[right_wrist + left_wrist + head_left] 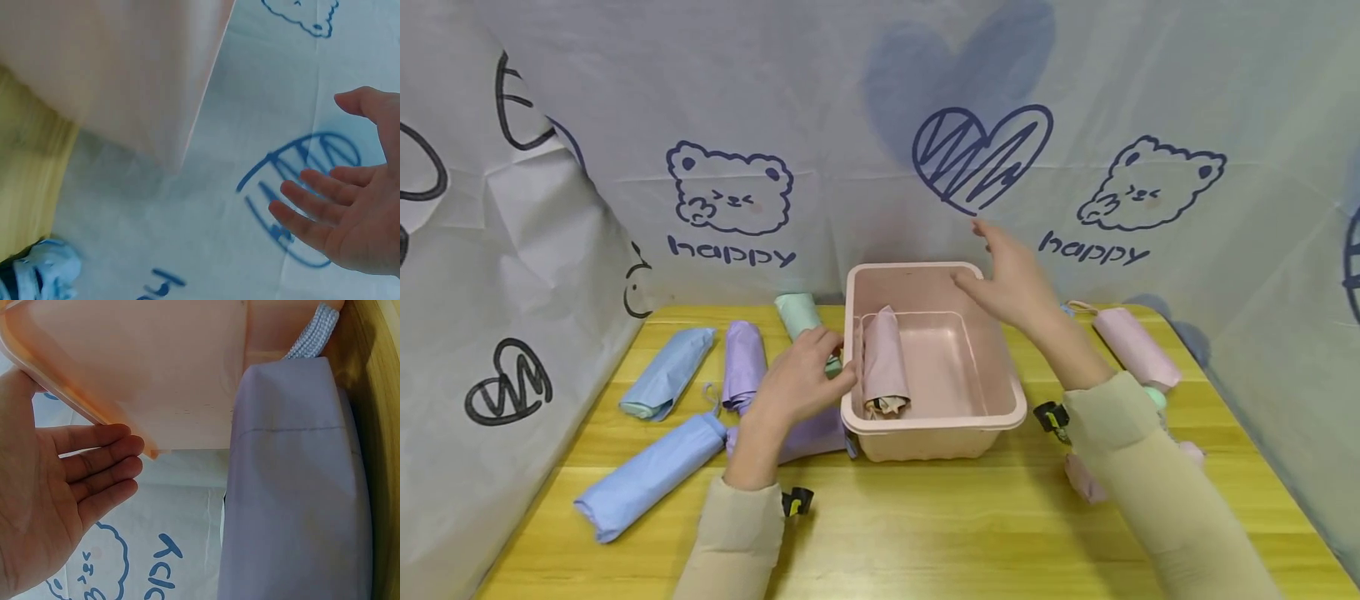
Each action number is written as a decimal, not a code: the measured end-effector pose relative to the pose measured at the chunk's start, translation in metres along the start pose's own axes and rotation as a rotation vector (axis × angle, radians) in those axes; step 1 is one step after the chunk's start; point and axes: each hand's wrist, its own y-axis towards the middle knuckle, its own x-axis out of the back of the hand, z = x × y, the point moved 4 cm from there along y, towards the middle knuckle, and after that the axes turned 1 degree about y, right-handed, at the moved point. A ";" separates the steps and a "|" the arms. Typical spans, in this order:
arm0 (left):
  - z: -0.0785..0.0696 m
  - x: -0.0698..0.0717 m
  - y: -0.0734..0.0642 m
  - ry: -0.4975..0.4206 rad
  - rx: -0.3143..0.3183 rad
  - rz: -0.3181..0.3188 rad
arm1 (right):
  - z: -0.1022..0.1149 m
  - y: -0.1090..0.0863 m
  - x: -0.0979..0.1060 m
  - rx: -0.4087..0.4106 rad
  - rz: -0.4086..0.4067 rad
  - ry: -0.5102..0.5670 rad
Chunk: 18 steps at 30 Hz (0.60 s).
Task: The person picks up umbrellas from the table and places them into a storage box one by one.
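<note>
A pink plastic bin (940, 425) stands on the table, with a pink folded umbrella (885, 354) lying lengthwise along its left inner side. My left hand (805, 375) is at the bin's left rim, its thumb at the edge and its fingers outside the wall, loosely extended in the left wrist view. My right hand (1011, 279) hovers above the bin's far right corner, fingers spread, holding nothing. Beside the bin's left wall lies a purple folded umbrella (287, 481), partly hidden by my left arm in the head view.
More folded umbrellas lie left: light blue (670, 373), blue (651, 475), purple (744, 362) and green (797, 314). On the right are a pink umbrella (1137, 346) and items partly covered by my right sleeve. A printed cloth (850, 167) hangs behind the wooden table (925, 533).
</note>
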 end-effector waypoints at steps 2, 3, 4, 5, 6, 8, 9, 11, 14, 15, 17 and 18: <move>0.000 -0.001 0.000 -0.004 -0.004 -0.001 | -0.010 -0.003 0.003 -0.009 -0.035 0.014; 0.001 -0.001 0.000 -0.005 -0.003 -0.001 | -0.015 -0.005 0.005 -0.017 -0.048 0.022; 0.001 -0.002 0.000 -0.005 -0.002 -0.001 | -0.021 -0.007 0.006 -0.028 -0.061 0.031; 0.001 -0.002 0.000 -0.005 -0.003 -0.002 | -0.027 -0.008 0.007 -0.042 -0.074 0.042; 0.001 -0.002 0.000 -0.005 -0.003 -0.003 | -0.032 -0.010 0.008 -0.054 -0.089 0.048; 0.000 -0.002 0.000 -0.003 -0.003 -0.005 | -0.045 -0.013 0.008 -0.079 -0.122 0.051; 0.000 -0.001 0.000 -0.003 -0.003 -0.007 | -0.051 -0.014 0.008 -0.096 -0.132 0.053; 0.000 -0.001 0.000 -0.002 -0.003 -0.009 | -0.063 -0.016 0.006 -0.127 -0.148 0.046; -0.001 -0.001 0.000 -0.003 -0.003 -0.012 | -0.084 -0.018 0.003 -0.178 -0.143 0.030; -0.001 -0.001 0.000 -0.002 -0.003 -0.012 | -0.091 -0.018 0.002 -0.199 -0.133 0.021; -0.001 -0.001 0.000 0.001 -0.002 -0.012 | -0.106 -0.017 0.001 -0.242 -0.110 0.005; -0.001 -0.001 0.000 0.003 -0.001 -0.011 | -0.114 -0.017 0.000 -0.263 -0.098 -0.003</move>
